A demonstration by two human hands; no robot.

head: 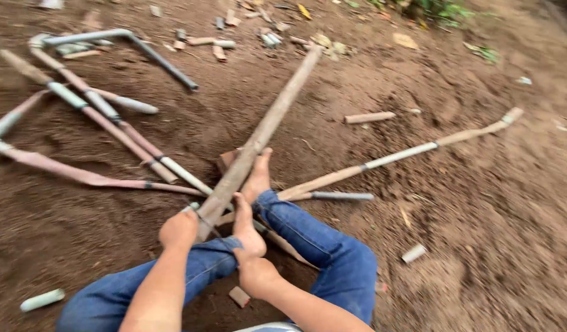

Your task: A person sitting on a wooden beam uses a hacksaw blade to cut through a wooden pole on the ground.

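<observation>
Both hands, left hand [179,229] and right hand [257,275], are seen closed, apparently around a thin cutting tool, against the long bamboo pole [259,138] (pinned by bare feet [250,212], running toward one o'clock), where toes could be nicked if it slips.

I see a long, mud-brown pipe [259,138] lying slantwise on the dirt, its near end pinned between bare feet; a thin hacksaw [205,220], blurred, seems to cross it there.
</observation>
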